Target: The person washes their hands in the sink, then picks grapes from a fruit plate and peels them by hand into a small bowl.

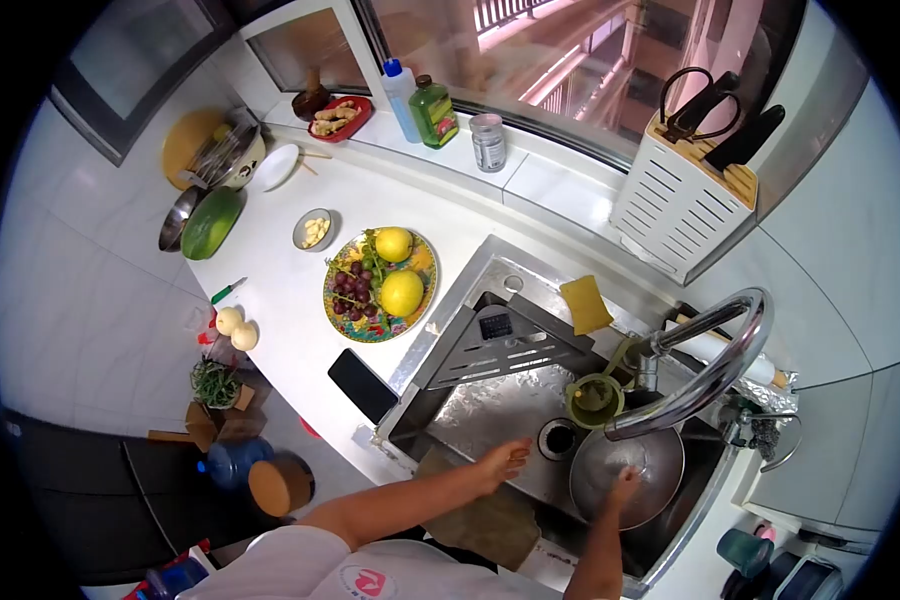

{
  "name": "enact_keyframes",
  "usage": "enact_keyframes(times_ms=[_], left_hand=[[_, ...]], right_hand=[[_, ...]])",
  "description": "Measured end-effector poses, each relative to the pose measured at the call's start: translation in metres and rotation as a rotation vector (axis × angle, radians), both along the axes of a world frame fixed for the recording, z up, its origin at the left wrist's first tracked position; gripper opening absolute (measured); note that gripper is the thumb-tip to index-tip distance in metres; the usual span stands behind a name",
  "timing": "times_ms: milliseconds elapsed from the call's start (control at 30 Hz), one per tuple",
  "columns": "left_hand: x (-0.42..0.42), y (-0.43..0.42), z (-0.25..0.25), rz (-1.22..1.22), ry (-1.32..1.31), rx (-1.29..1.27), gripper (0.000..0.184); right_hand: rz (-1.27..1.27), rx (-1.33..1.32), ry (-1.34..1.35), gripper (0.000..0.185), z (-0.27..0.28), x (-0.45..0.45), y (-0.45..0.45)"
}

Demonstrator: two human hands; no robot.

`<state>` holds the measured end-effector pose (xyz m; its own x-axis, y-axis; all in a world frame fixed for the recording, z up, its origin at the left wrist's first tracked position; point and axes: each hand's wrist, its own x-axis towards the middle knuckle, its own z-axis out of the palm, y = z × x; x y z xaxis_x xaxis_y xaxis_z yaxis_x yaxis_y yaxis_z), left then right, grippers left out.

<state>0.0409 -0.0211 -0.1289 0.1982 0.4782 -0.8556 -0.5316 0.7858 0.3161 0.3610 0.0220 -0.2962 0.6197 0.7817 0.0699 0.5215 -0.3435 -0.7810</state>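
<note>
My left hand (505, 464) is over the sink (490, 405), left of the drain, with its fingers curled; whether it holds anything is too small to tell. At the right side of the sink sits a round metal basin (595, 475), with water running into it from the curved faucet (735, 365). My right hand (626, 484) is over the basin, its fingers drawn together near the stream; anything in them is too small to make out. A green strainer cup (595, 400) stands beside the basin, behind the drain.
A patterned plate (335, 318) with grapes and yellow fruit, a black phone (363, 386) and a small bowl (313, 230) lie on the counter. A yellow cloth (585, 305) rests on the sink's back edge. A knife block (675, 205) stands behind the faucet.
</note>
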Motion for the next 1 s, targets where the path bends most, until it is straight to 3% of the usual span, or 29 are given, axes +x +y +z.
enact_keyframes(times_ms=[100, 133, 200, 233, 267, 300, 333, 367, 433, 467, 500, 533, 667, 700, 767, 800, 867, 933, 1000], left_hand=[[0.017, 0.003, -0.007, 0.015, -0.012, -0.038, 0.06], [0.022, 0.008, -0.004, -0.003, -0.044, -0.041, 0.064], [0.037, 0.02, 0.01, -0.016, -0.064, -0.044, 0.064], [0.043, 0.025, 0.02, -0.036, -0.086, -0.049, 0.064], [0.046, 0.03, 0.025, -0.034, -0.09, -0.048, 0.064], [0.049, 0.035, 0.03, -0.098, -0.259, 0.065, 0.059], [0.051, 0.04, 0.036, -0.162, -0.427, 0.179, 0.055], [0.049, 0.046, 0.044, -0.161, -0.432, 0.182, 0.055], [0.046, 0.053, 0.064, -0.358, -0.24, 0.097, 0.047], [0.052, 0.051, 0.072, -0.322, -0.012, 0.106, 0.049], [0.054, 0.052, 0.081, -0.321, -0.012, 0.108, 0.049], [0.053, 0.055, 0.09, -0.268, -0.073, 0.183, 0.049], [0.063, 0.057, 0.067, -0.135, -0.032, 0.245, 0.046], [0.066, 0.057, 0.058, -0.136, -0.032, 0.247, 0.046], [0.067, 0.059, 0.047, -0.202, 0.238, 0.389, 0.05], [0.063, 0.057, 0.052, -0.209, 0.24, 0.392, 0.05], [0.057, 0.055, 0.059, -0.17, 0.133, 0.27, 0.048], [0.068, 0.047, 0.032, -0.048, 0.1, 0.246, 0.046], [0.07, 0.052, 0.022, 0.076, 0.105, 0.282, 0.045]], right_hand=[[-0.247, -0.085, 1.799, 0.02, 0.044, -0.056, 0.004], [-0.239, -0.092, 1.801, 0.02, 0.055, -0.064, 0.003], [-0.025, -0.168, 2.488, 0.023, 0.082, -0.074, -0.003], [-0.023, -0.171, 2.484, 0.023, 0.111, -0.088, -0.005], [0.027, -0.165, 2.669, 0.026, 0.149, -0.111, -0.005], [0.082, -0.155, 2.853, 0.029, 0.176, -0.13, -0.007], [0.086, -0.157, 2.848, 0.029, 0.19, -0.143, -0.011], [0.059, -0.152, 2.707, 0.031, 0.201, -0.154, -0.016], [0.033, -0.149, 2.558, 0.033, 0.209, -0.164, -0.023], [0.045, -0.121, 2.276, 0.032, 0.208, -0.168, -0.025], [0.056, -0.094, 1.997, 0.031, 0.21, -0.174, -0.024], [-0.124, -0.142, 1.759, 0.036, 0.217, -0.182, -0.02], [0.123, -0.019, 1.838, 0.03, 0.202, -0.185, -0.017], [0.207, 0.023, 1.414, 0.028, 0.172, -0.187, -0.014], [0.277, 0.068, 0.99, 0.027, 0.136, -0.189, -0.015], [0.344, 0.096, 0.68, 0.031, 0.136, -0.194, -0.019], [0.425, 0.136, 0.373, 0.036, 0.136, -0.196, -0.011], [0.531, 0.037, 0.504, 0.036, 0.194, -0.19, -0.016], [0.458, -0.041, 0.628, 0.033, 0.21, -0.191, -0.015]])
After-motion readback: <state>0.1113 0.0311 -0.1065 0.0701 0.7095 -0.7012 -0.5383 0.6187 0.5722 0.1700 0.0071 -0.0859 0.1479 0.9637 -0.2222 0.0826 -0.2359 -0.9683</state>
